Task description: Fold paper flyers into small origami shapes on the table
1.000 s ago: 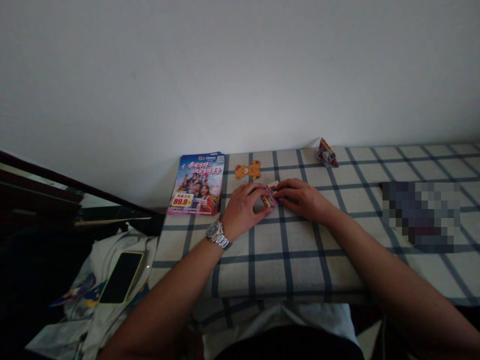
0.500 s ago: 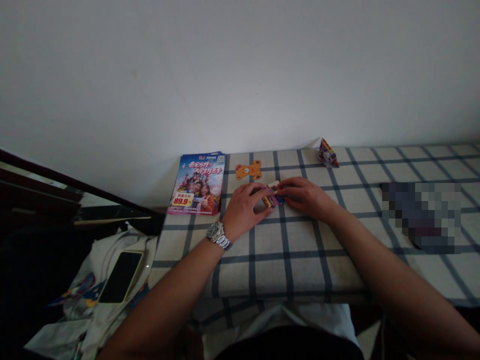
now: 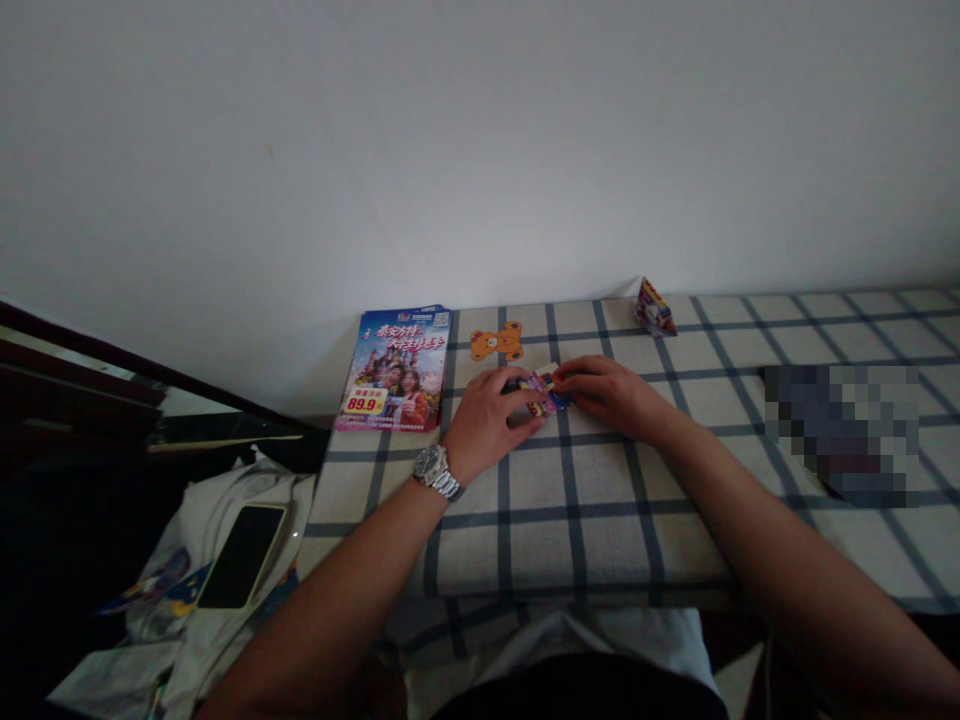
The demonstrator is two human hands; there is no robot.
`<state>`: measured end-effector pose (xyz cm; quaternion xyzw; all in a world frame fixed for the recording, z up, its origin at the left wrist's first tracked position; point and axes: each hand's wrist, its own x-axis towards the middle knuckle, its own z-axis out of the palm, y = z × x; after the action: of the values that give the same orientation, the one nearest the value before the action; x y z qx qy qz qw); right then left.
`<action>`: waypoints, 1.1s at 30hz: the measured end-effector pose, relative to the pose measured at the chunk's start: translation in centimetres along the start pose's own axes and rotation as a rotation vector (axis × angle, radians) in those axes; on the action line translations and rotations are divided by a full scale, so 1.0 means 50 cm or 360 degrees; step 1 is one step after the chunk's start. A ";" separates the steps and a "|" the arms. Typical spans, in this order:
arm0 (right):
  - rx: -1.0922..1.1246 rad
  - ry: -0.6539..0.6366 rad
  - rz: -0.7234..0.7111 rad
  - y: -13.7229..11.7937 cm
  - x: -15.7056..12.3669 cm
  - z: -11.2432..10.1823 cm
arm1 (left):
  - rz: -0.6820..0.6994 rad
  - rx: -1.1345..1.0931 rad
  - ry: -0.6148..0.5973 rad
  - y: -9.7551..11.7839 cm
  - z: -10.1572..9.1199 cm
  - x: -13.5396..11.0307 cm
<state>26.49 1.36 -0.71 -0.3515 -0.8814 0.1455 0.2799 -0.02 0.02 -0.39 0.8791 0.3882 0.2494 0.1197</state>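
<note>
Both my hands meet over a small folded piece of colourful printed paper (image 3: 545, 392) lying on the checked tablecloth (image 3: 600, 500). My left hand (image 3: 486, 418), with a metal watch on its wrist, has its fingers curled and pressed on the paper's left end. On the right end my right hand (image 3: 609, 394) pinches with its fingertips. Part of the paper is hidden under the fingers.
A stack of colourful flyers (image 3: 395, 367) lies at the table's back left, beside an orange bear-shaped cutout (image 3: 496, 341). A folded paper triangle (image 3: 654, 307) stands near the wall. A phone (image 3: 241, 555) lies on cloth left of the table. A blurred dark patch (image 3: 844, 430) is at the right.
The folded paper has shifted slightly between my fingers; my left fingers have closed a little more over its left end. Both arms stay where they were.
</note>
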 end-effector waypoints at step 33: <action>-0.0140 0.0014 0.0073 0.010 -0.006 -0.007 | 0.0016 0.0002 0.0047 0.000 0.000 0.001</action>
<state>27.16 1.51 -0.76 -0.3841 -0.8775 0.1116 0.2647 0.00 0.05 -0.36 0.8774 0.3856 0.2628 0.1119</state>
